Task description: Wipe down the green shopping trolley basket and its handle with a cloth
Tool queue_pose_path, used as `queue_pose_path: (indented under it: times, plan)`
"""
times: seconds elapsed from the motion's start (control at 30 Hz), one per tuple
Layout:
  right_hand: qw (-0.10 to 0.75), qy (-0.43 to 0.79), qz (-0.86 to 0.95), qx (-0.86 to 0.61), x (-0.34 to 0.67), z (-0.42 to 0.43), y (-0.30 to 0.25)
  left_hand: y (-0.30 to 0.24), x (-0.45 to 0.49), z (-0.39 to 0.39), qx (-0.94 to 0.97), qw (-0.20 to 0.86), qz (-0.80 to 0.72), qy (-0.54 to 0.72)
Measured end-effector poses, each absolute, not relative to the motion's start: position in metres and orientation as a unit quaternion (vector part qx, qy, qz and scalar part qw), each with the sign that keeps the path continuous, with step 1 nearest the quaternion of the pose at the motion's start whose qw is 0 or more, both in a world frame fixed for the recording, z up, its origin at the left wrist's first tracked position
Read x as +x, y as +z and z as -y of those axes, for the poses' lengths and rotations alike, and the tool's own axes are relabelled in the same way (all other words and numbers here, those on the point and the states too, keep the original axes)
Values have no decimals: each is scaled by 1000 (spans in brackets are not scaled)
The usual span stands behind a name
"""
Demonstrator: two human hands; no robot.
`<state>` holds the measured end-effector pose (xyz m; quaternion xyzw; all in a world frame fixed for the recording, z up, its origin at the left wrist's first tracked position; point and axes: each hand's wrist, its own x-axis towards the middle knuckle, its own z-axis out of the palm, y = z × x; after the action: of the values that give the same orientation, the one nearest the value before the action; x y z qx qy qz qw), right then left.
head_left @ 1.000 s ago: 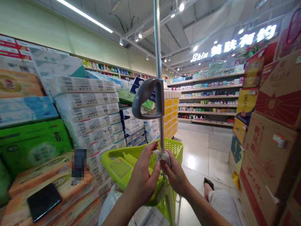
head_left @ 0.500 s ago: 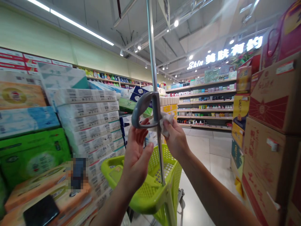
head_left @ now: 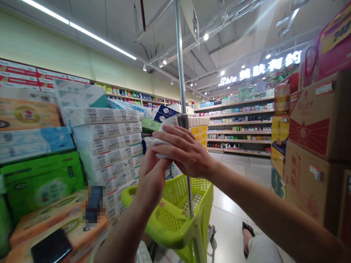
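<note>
My right hand (head_left: 189, 149) is closed over a crumpled white tissue (head_left: 167, 128) and presses it onto the curved grey handle (head_left: 182, 120), most of which the hand and tissue cover. From below, my left hand (head_left: 152, 175) closes around the lower part of that handle. Its thumb shows, while its fingertips are hidden by the tissue. The handle is fixed to an upright metal pole (head_left: 179, 58) that rises from a lime-green shopping basket cart (head_left: 175, 237).
Packs of paper goods (head_left: 115, 138) are stacked at left, with a black phone-like slab (head_left: 51, 246) lying on orange packs. Cardboard boxes (head_left: 312, 120) rise at right. Shelves of small goods (head_left: 241, 120) stand behind. A dark shoe (head_left: 248, 230) shows on the pale floor.
My right hand has moved left with the tissue, from beside the pole to over the curved handle. My left hand, open below the handle before, has closed around it.
</note>
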<state>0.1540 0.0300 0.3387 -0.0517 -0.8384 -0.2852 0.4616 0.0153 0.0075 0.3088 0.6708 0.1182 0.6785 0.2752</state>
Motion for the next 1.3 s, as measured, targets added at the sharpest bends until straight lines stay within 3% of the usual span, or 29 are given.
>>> queue_pose_path:
  times: [0.23,0.4,0.5,0.7,0.83,0.93,1.03,1.17,1.3]
  plan:
    - [582,-250,764,-126,158,-45,354,308,17,-7,662,295,-122,678]
    - [448,-332,828,-66,150,-35,331,306,21,-13,645,315,-105,688]
    - [437,-354,825,-61,157,-44,329,308,21,-16,654,299,-103,687]
    - [505,-303,803,-90,159,-64,322,316,24,-23,667,254,-120,690]
    - [616,-227,747,-105,160,-70,316,318,24,-30,669,266,-161,675]
    - [734,-129,654,-131,161,-85,327,319,23,-34,668,258,-193,671]
    - [791,104,588,-134,158,-106,346,320,23,-36,674,236,-205,669]
    - [724,449,505,-134,157,-123,358,319,22,-38,676,224,-201,672]
    - [600,618,492,-122,163,-122,339,319,18,-40,680,228,-193,670]
